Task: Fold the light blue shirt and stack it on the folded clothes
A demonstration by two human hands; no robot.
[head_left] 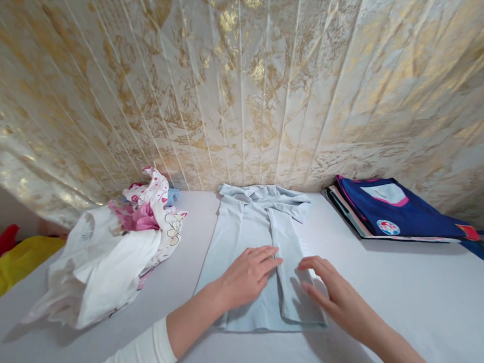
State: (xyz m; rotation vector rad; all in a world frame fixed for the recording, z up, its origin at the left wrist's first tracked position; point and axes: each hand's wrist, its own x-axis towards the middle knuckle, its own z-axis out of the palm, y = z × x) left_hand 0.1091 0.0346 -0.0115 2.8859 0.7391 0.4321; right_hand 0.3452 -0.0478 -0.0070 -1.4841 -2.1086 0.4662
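A pale blue shirt [233, 243] lies spread on the white table in front of me, with its right side folded inward over the body. My left hand [250, 272] rests on the cloth, fingers stretched out toward the fold's inner edge. Beside the right folded edge is my right hand [326, 286], its thumb and fingers apart with nothing between them; whether the fingertips touch the cloth I cannot tell. At the far end, the shirt's collar and sleeve area [263, 194] is bunched and wrinkled.
On the left lies a loose heap of clothes, with a white garment [102, 257] and a pink-patterned one [152, 196]. A stack of folded clothes topped by a navy shirt [409, 203] sits at the right. Yellow cloth [19, 263] shows far left. A gold-patterned curtain [235, 82] hangs behind.
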